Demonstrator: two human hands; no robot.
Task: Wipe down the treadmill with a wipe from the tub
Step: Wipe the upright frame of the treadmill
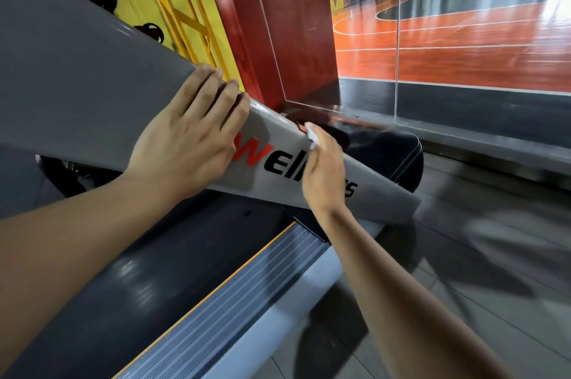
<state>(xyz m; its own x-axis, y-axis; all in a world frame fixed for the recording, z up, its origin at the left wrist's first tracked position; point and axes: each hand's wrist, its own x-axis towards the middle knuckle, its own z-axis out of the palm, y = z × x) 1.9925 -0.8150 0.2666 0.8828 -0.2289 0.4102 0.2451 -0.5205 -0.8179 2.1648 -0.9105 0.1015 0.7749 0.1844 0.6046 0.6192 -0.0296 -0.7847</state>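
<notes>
Treadmill [92,75] – one | wipe [311,134] – one, right-held | hands – two

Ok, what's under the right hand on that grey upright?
The right hand holds a white wipe against the treadmill's grey upright, covering the middle letters of its logo. Most of the wipe is hidden.

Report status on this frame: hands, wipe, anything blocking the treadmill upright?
Left hand flat on grey treadmill upright, bracing. Right hand grips white wipe against upright's upper edge. Nothing in the way.
</notes>
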